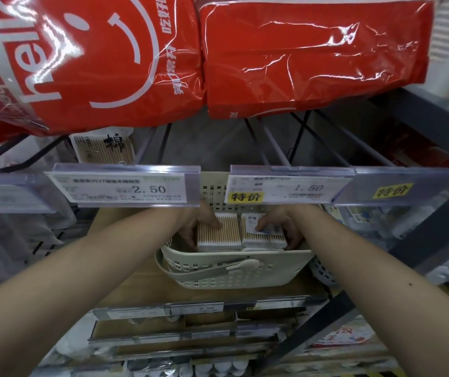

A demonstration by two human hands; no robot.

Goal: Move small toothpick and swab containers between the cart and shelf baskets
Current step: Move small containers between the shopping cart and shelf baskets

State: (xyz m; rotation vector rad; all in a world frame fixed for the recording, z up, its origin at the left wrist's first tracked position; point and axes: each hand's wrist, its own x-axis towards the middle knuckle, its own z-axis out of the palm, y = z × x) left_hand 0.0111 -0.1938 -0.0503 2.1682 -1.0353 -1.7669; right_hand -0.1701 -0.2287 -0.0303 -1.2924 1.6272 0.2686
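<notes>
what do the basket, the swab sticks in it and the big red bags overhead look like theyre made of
Basket: matte cream moulded plastic, judging by the punched slots and swing handle. Swab packs: tan sticks that look like wood or bamboo, with white cotton-like tips, in clear film. Red bags: glossy thin plastic film, creased and throwing white glare; what they contain is not visible.

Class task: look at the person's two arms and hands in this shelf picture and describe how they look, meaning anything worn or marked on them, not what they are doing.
Both forearms are bare right up to the picture's edge: no sleeves, gloves, watch or bracelet show. The left hand and right hand show no rings. The right forearm has one small dark spot.
</notes>
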